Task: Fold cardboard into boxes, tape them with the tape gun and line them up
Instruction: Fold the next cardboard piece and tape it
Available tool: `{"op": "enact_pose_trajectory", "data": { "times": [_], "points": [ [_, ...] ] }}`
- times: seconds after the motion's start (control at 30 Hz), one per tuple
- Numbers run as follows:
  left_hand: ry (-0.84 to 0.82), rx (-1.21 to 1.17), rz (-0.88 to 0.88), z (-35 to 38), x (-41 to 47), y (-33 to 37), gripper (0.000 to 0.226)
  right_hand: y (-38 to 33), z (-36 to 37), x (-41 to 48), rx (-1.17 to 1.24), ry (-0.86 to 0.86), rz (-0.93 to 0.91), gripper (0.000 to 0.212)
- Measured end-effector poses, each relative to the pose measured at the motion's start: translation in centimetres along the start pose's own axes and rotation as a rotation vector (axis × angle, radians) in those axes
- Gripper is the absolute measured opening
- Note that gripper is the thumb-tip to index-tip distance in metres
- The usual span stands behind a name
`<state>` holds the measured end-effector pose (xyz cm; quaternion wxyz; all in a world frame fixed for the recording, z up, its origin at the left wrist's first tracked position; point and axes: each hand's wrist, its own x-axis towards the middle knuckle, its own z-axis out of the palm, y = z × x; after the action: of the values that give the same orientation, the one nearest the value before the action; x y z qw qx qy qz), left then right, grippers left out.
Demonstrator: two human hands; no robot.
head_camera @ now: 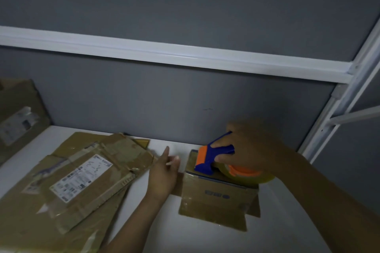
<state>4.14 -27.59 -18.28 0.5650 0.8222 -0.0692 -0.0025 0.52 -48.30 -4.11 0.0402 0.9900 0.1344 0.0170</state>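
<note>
Cardboard box [218, 197], one folded so far, stands on the white table [287, 222] right of the middle, close to the gray wall. Loose flaps lie spread on the table around its base. One tape gun [213, 158], blue and orange, rests on the box's top face with its roll of clear tape [253, 176] toward the right. The right hand [246, 146] grasps the gun's blue handle, fingers wrapped round it.

The left hand [164, 172] is released, holding nothing, with its fingers straight. It is just beside the box's left side, over one of the spread flaps. I cannot tell whether it touches the box.

To the left lies one pile of flattened cardboard [82, 181]. Several sheets overlap at different angles, too jumbled to count exactly. The top sheet carries one white shipping label [82, 178]. One more brown cardboard piece [18, 113] with a pale label sits at the far left edge. One white rail [164, 53] runs across the wall above.
</note>
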Motion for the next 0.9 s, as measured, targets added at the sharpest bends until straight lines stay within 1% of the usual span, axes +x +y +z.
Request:
{"op": "enact_pose_trajectory", "data": {
  "times": [0.03, 0.07, 0.1, 0.13, 0.17, 0.2, 0.23, 0.3, 0.33, 0.37, 0.4, 0.5, 0.53, 0.6, 0.67, 0.73, 0.77, 0.8, 0.87, 0.9],
  "points": [
    [-0.033, -0.105, 0.049, 0.0, -0.3, 0.1, 0.067, -0.1, -0.1, 0.1, -0.022, -0.012, 0.003, 0.038],
    [-0.13, -0.179, 0.075, 0.1, -0.7, 0.2, 0.071, -0.5, -0.3, 0.0, -0.04, -0.012, 0.002, 0.037],
    [-0.261, -0.18, 0.071, 0.0, -1.2, 0.6, 0.077, -0.5, -0.4, -0.2, -0.036, 0.018, -0.011, 0.039],
    [-0.386, -0.118, 0.068, 0.0, -1.4, 0.6, 0.081, -0.5, -0.6, -0.3, -0.026, 0.04, -0.012, 0.043],
    [-0.478, -0.05, 0.084, -0.1, -1.4, 0.3, 0.082, -0.4, -0.6, -0.6, -0.021, 0.069, -0.012, 0.046],
    [-0.519, -0.007, 0.108, -0.2, -1.2, 0.1, 0.081, -0.4, -0.7, -0.8, -0.028, 0.084, -0.018, 0.047],
    [-0.527, 0.006, 0.128, -0.4, -0.8, 0.0, 0.09, -0.4, -0.8, -1.0, -0.044, 0.085, -0.035, 0.047],
    [-0.486, 0.062, 0.183, -0.6, 0.2, 0.5, 0.122, -0.5, -0.9, -1.1, -0.056, 0.06, -0.074, 0.045],
    [-0.492, 0.122, 0.243, -0.6, 0.6, 1.2, 0.129, -0.4, -0.9, -1.0, -0.055, 0.049, -0.09, 0.044],
    [-0.514, 0.172, 0.313, -0.3, 1.2, 1.6, 0.129, -0.3, -0.9, -1.0, -0.057, 0.04, -0.098, 0.043],
    [-0.536, 0.209, 0.362, -0.1, 1.5, 2.0, 0.124, -0.3, -1.0, -1.1, -0.06, 0.028, -0.1, 0.043],
    [-0.527, 0.253, 0.422, 0.0, 2.0, 2.7, 0.099, 0.3, -1.7, -1.7, -0.06, -0.01, -0.108, 0.044],
    [-0.532, 0.244, 0.438, -0.1, 2.1, 2.8, 0.095, 0.6, -2.3, -2.1, -0.054, -0.029, -0.098, 0.044],
    [-0.541, 0.247, 0.435, -0.3, 2.4, 2.7, 0.099, 1.6, -3.4, -3.3, -0.035, -0.074, -0.076, 0.045],
    [-0.541, 0.268, 0.391, -0.7, 2.4, 2.5, 0.104, 2.7, -4.1, -4.8, -0.035, -0.108, -0.066, 0.045],
    [-0.506, 0.31, 0.379, -1.3, 2.9, 1.9, 0.118, 3.6, -4.4, -6.3, -0.074, -0.122, -0.046, 0.044],
    [-0.49, 0.36, 0.384, -1.6, 3.3, 1.6, 0.126, 3.9, -4.1, -7.0, -0.1, -0.116, -0.038, 0.044],
    [-0.492, 0.41, 0.391, -1.9, 3.6, 1.3, 0.13, 4.0, -3.8, -7.4, -0.121, -0.109, -0.036, 0.045],
    [-0.519, 0.489, 0.424, -2.3, 3.9, 1.1, 0.128, 4.1, -2.5, -7.9, -0.126, -0.099, -0.04, 0.045],
    [-0.514, 0.551, 0.483, -2.5, 3.9, 1.2, 0.126, 4.0, -1.8, -8.0, -0.108, -0.094, -0.029, 0.045]
  ]
}}
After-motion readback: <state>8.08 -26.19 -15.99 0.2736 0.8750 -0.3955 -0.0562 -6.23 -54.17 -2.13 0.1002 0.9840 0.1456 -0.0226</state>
